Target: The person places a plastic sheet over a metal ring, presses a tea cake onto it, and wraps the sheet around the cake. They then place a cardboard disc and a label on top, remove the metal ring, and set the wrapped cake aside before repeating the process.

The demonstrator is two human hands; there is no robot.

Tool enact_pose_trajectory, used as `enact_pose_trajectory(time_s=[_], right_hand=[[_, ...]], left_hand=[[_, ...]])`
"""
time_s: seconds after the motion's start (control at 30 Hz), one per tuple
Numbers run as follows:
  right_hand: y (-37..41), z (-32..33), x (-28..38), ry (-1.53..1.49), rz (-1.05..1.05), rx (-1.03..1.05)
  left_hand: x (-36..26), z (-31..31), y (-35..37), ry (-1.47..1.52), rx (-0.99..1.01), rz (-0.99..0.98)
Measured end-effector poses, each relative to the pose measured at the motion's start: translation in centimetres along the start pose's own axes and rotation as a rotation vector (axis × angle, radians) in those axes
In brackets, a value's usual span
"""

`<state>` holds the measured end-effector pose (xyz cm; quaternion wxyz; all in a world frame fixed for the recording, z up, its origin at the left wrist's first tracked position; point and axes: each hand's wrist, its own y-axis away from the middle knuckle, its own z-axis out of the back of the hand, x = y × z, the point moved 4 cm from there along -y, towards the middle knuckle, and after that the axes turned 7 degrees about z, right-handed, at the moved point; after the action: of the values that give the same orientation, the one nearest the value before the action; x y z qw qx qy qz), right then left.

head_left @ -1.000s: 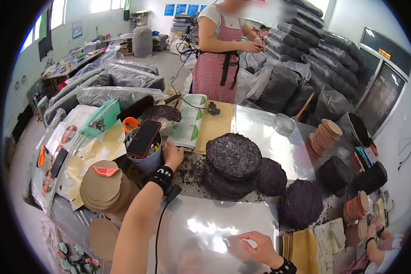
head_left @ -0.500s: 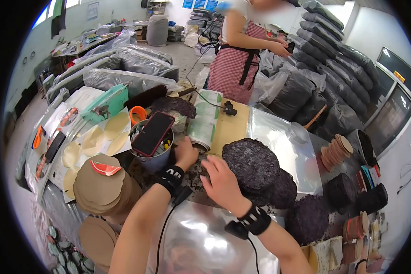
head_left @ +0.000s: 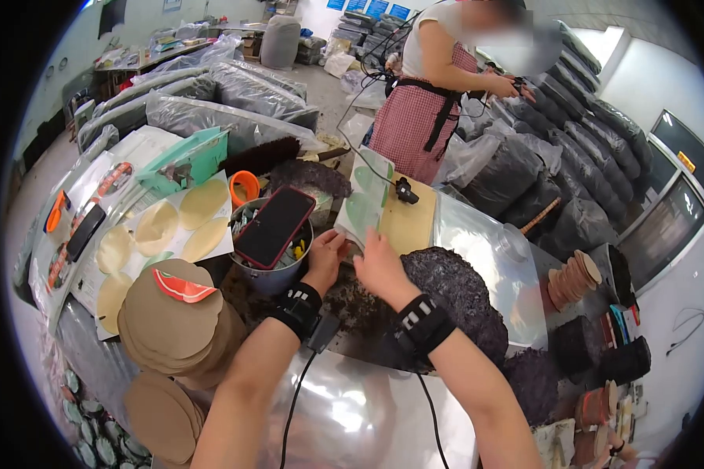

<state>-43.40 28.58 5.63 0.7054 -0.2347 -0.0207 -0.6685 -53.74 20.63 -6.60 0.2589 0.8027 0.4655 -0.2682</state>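
A green-and-white printed roll (head_left: 365, 195) lies beyond my hands, its near end between them. My left hand (head_left: 325, 260), with a black wrist strap, has its fingers closed at the left side of that end. From the right, my right hand (head_left: 381, 268) pinches the same end, its fingertips close to the left ones. The fingers partly hide this end. Just left of my left hand stands a bucket (head_left: 274, 280) with small items and a dark phone (head_left: 276, 227) on top. A large dark, rough round cake (head_left: 454, 293) sits right of my right hand.
Brown paper discs (head_left: 172, 313) are stacked at left, near an orange ring (head_left: 244, 187) and a teal tray (head_left: 184, 160). A shiny metal sheet (head_left: 352, 406) lies in front. Behind the table stands a person in a checked apron (head_left: 416, 129); another person's hand (head_left: 622, 449) shows at lower right.
My right hand has moved up and left to the roll's near end, and its spread fingers have closed. The view has shifted slightly. The person behind still handles a small dark object.
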Motion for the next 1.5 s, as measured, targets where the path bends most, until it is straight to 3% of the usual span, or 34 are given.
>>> enact_pose_trajectory(time_s=[0.1, 0.2, 0.5, 0.63, 0.73, 0.83, 0.97, 1.07, 1.17, 1.27, 1.37, 1.47, 1.5], right_hand=[[-2.1, 1.2, -0.8, -0.040, -0.064, 0.007], [-3.1, 0.0, -2.0, -0.041, -0.120, -0.112], [-4.0, -0.6, -2.6, 0.036, -0.068, -0.061], [-4.4, -1.0, -2.8, 0.141, -0.144, -0.037], [-3.7, -0.9, -5.1, 0.216, -0.100, -0.121], [-4.0, -0.5, -7.2, 0.215, -0.161, -0.093], [-3.5, 0.1, -6.1, 0.259, -0.148, -0.095], [-3.6, 0.6, -5.2, 0.299, -0.175, -0.059], [-3.8, 1.1, -4.6, 0.333, -0.149, -0.050], [-4.3, 0.8, -4.9, 0.325, -0.085, -0.017], [-4.0, 0.8, -4.8, 0.263, 0.004, -0.037], [-4.2, 0.8, -4.5, 0.197, 0.045, -0.061], [-4.2, 0.7, -4.4, 0.178, 0.048, -0.060]], left_hand=[[0.2, -0.7, 0.4, 0.033, -0.015, 0.069], [0.7, -1.5, 0.5, 0.056, 0.085, 0.045], [0.7, -2.7, 0.9, -0.001, 0.132, 0.059], [0.1, -3.5, 2.3, -0.122, -0.111, 0.002], [-2.1, -2.9, 3.5, -0.383, -0.230, -0.071], [0.8, 0.4, -0.3, -0.848, -0.170, -0.194], [-1.4, -2.9, 1.4, -1.532, -0.005, -0.253], [-4.3, -6.0, 4.7, -1.832, -0.117, -0.457], [-3.6, -6.8, 5.1, -1.860, -0.296, -1.200], [-2.7, -6.8, 6.3, -1.832, -0.127, -1.410], [-0.7, -4.9, 3.2, -1.260, 0.037, -0.578], [0.0, -4.3, -0.1, -0.222, 0.214, 0.006], [-2.0, -5.2, 1.0, -0.092, 0.137, 0.099]])
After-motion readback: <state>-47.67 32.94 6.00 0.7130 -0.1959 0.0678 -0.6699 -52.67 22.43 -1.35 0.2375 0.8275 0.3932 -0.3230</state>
